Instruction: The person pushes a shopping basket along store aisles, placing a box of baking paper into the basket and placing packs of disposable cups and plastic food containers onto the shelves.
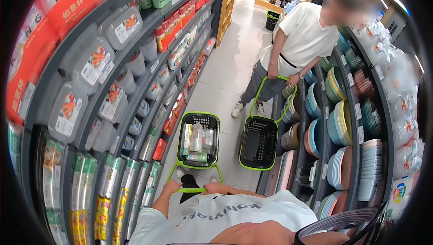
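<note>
A black basket (180,134) with a bright green rim hangs in front of my legs, with several wrapped packages (196,139) in it. My left hand (172,187) is closed round one side of its green handle (191,190). On the handle's other side, my right hand (213,188) is closed too. Beyond, at the right, another person (297,42) in a white top holds the green handle of a second black basket (258,143), in which no goods show.
Shelves on the left (97,123) carry plastic containers, cups and rolled packages. Along the right, shelves (322,123) hold stacked coloured bowls and basins. A tiled aisle (221,80) runs between them, and another basket (272,19) stands at its far end.
</note>
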`<state>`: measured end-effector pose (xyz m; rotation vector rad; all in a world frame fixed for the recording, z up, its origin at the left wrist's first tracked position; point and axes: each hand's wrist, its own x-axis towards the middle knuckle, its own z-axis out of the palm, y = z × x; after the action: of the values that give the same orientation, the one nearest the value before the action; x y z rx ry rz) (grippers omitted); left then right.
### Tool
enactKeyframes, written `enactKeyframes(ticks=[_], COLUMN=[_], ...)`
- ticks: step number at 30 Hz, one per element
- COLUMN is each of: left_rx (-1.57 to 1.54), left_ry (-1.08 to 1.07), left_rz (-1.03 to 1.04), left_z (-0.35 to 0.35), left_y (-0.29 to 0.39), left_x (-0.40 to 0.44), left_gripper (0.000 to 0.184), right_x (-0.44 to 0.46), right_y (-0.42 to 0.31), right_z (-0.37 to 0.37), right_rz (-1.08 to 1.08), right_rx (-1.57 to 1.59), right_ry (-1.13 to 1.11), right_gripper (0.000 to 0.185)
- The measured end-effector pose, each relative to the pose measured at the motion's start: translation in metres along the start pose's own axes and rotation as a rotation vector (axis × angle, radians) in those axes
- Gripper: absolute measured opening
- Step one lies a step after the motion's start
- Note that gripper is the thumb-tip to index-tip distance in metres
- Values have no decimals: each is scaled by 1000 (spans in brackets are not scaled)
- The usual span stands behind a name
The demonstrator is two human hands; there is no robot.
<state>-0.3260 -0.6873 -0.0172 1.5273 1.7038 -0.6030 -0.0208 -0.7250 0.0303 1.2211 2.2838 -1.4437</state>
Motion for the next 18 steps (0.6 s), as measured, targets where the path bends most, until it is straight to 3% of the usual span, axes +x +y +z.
enactKeyframes(ticks=[3,11,13,18], left_rx=[-41,-274,-369,-529], left_ry=[-40,175,272,236], left_rz=[-9,-49,-112,-269], left_z=[41,151,193,295], left_y=[21,27,14,-4], left_x=[-67,-167,-190,-270], left_gripper=[71,66,67,65], right_x=[-28,-38,-51,-82], right_y=[16,44,16,-33], right_z=[25,85,101,153], right_rz=[1,-156,-182,-405], right_rx=[-122,-513,-610,-699], right_ry=[-61,-194,-206,-327], right_gripper=[53,29,31,29])
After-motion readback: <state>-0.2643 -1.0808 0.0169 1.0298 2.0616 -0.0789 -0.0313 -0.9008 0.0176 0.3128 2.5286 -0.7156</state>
